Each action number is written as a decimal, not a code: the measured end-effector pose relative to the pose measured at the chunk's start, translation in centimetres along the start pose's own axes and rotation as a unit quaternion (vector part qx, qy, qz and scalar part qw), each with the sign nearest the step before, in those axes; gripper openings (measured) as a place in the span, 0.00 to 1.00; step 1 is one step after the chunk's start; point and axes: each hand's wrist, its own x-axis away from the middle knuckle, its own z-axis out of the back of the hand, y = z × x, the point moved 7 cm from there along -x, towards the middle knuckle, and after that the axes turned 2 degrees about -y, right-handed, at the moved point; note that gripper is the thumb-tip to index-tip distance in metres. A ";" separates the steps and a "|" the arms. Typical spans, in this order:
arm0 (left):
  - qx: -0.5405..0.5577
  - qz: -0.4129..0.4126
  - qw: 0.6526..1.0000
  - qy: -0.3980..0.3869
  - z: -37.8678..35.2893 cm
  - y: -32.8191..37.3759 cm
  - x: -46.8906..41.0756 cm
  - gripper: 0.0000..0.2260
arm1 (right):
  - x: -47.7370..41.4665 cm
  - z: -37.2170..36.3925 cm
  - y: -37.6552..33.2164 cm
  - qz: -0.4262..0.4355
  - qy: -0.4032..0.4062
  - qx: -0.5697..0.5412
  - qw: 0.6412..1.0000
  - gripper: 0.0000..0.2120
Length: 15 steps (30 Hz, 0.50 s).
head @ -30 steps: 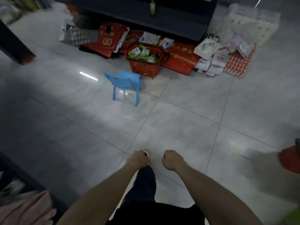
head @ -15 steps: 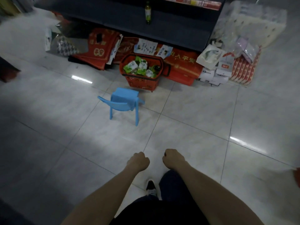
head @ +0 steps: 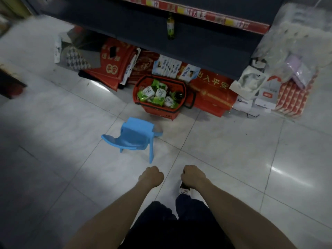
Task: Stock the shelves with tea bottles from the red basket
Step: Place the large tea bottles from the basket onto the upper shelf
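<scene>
A red basket (head: pixel 154 109) stands on the tiled floor in front of a dark shelf unit (head: pixel 197 45). Several tea bottles (head: pixel 159 95) with green and white labels lie piled in it. One tea bottle (head: pixel 170 27) stands upright alone on the low shelf above. My left hand (head: pixel 151 177) and my right hand (head: pixel 193 176) are held out in front of me as fists, side by side, well short of the basket. Both hold nothing.
A small blue plastic chair (head: pixel 134 139) stands between me and the basket. Red boxes (head: pixel 213 94), white cartons (head: pixel 258 94) and wrapped paper rolls (head: pixel 301 38) crowd the floor along the shelf base. My shoe (head: pixel 185 190) shows under my right hand.
I have walked forward: the basket, chair and shelf are closer and lower in view. Both fists have kept their pose.
</scene>
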 end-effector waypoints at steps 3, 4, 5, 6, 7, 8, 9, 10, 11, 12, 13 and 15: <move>0.008 0.006 1.000 0.014 3.7 3.1 -2.2 0.15 | -2.6 4.3 -1.3 0.009 0.000 0.017 1.000 0.16; 0.011 0.007 1.000 0.017 4.7 3.9 -2.9 0.15 | -3.4 5.4 -1.7 0.011 -0.002 0.022 1.000 0.16; 0.014 0.009 1.000 0.019 5.7 4.7 -3.8 0.15 | -4.3 6.5 -2.2 0.013 -0.003 0.025 1.000 0.17; 0.019 0.008 1.000 0.022 6.7 5.4 -4.6 0.15 | -5.3 7.6 -2.6 0.015 -0.003 0.027 1.000 0.17; 0.022 0.008 0.999 0.022 7.7 5.9 -5.5 0.14 | -6.2 8.6 -3.1 0.017 -0.004 0.029 0.999 0.17; 0.022 0.007 1.000 0.020 8.6 6.4 -6.4 0.14 | -7.2 9.6 -3.6 0.018 -0.006 0.034 0.999 0.17; 0.022 0.007 1.000 0.015 9.4 6.8 -7.3 0.13 | -8.1 10.4 -4.1 0.021 -0.009 0.040 0.999 0.16; 0.020 0.004 1.000 0.011 10.2 7.1 -8.3 0.11 | -9.0 11.3 -4.8 0.024 -0.009 0.048 0.999 0.16; 0.019 0.002 1.000 0.006 11.1 7.4 -9.3 0.08 | -10.0 12.3 -5.4 0.024 -0.006 0.053 0.998 0.15; 0.019 -0.003 1.000 0.001 12.0 7.7 -10.5 0.06 | -10.9 13.3 -6.1 0.023 -0.002 0.053 0.998 0.15; 0.020 -0.006 1.000 -0.005 13.0 8.0 -11.7 0.06 | -12.0 14.3 -6.7 0.019 0.001 0.050 0.999 0.15; 0.031 -0.007 0.999 -0.013 15.1 8.5 -14.2 0.08 | -14.2 16.4 -8.0 0.014 0.002 0.044 0.999 0.16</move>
